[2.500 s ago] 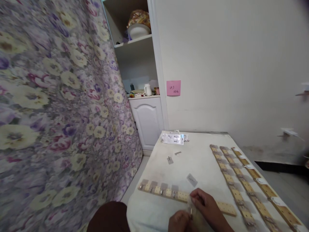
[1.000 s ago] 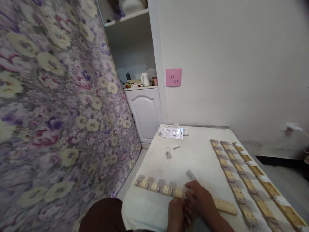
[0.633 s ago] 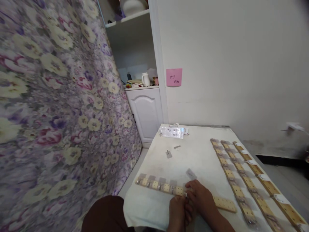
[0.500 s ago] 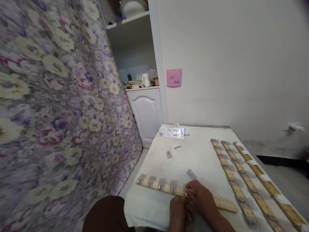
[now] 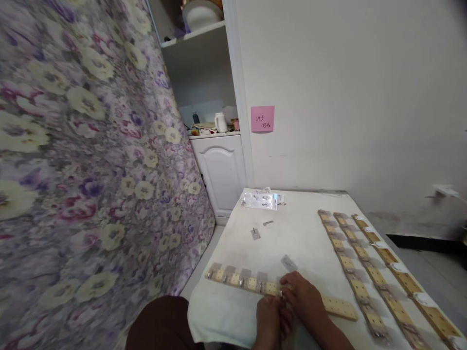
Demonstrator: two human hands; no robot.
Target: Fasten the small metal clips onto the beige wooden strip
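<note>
A long tan perforated wooden strip (image 5: 339, 307) lies across the near edge of the white-covered table (image 5: 302, 238), with several small clear hook plates fixed along its left half. My right hand (image 5: 304, 300) rests on the strip's middle, fingers curled and pinched at a small metal hook. My left hand (image 5: 269, 318) sits just below it at the table's edge, fingers closed against the same spot. What each hand pinches is too small to make out. A loose clear plate (image 5: 289, 263) lies just beyond my right hand.
Three more strips (image 5: 368, 265) with hooks lie lengthwise on the table's right side. A clear packet (image 5: 260, 200) and two small hook pieces (image 5: 255, 233) sit farther back. A floral curtain (image 5: 91, 170) hangs at left; a white cabinet (image 5: 221, 172) and pink note (image 5: 262, 118) stand behind.
My hands have come together on the strip's middle and stay there. The view dipped slightly and steadied.
</note>
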